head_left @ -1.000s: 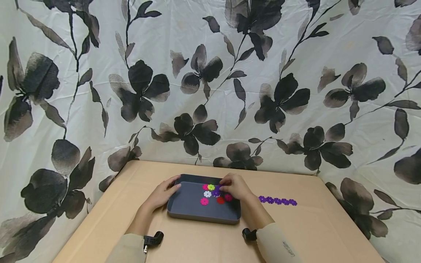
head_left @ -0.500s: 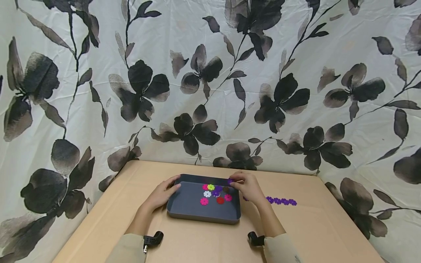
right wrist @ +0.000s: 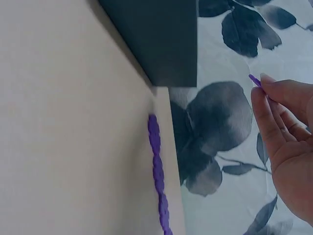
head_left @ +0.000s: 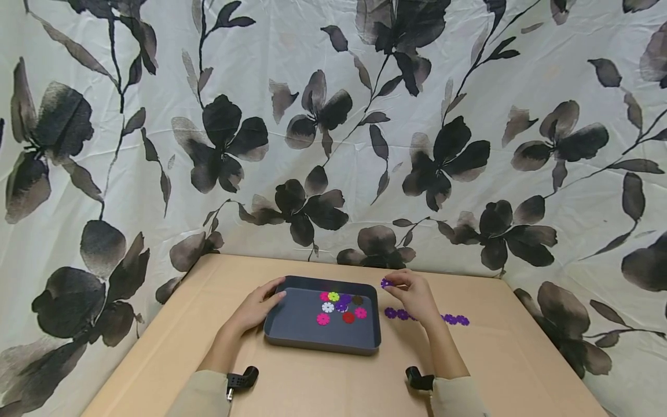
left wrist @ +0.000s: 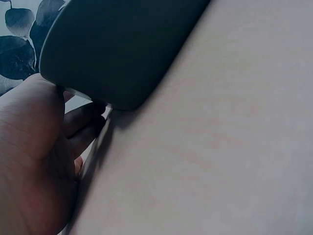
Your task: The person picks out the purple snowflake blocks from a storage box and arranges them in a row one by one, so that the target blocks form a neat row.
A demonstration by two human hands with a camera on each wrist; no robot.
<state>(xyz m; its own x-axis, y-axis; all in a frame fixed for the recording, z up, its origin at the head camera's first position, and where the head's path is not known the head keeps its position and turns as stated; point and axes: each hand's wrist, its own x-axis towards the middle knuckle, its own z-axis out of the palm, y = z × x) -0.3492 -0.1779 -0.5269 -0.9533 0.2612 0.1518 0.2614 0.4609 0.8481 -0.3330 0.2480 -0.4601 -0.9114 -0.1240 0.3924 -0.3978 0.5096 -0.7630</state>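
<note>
My right hand pinches a purple flower-shaped disc between thumb and fingertips, raised just beyond the tray's right side. In the right wrist view the same purple disc shows edge-on. Below that hand, a row of purple flower discs lies on the table, its middle hidden by the wrist. My left hand grips the left rim of the dark grey tray, thumb over the edge. Inside the tray lie several flower discs: pink, white, yellow-green, purple, red and brown.
The tan table reaches back to a white cloth printed with dark flowers. The disc row runs rightward from near the tray's right wall. A black wrist camera sits on the left wrist, another black camera on the right.
My right hand has lifted a purple disc out of the tray and moved right with it, past the rim. A brown disc in the tray has come into sight. The left hand keeps its place.
</note>
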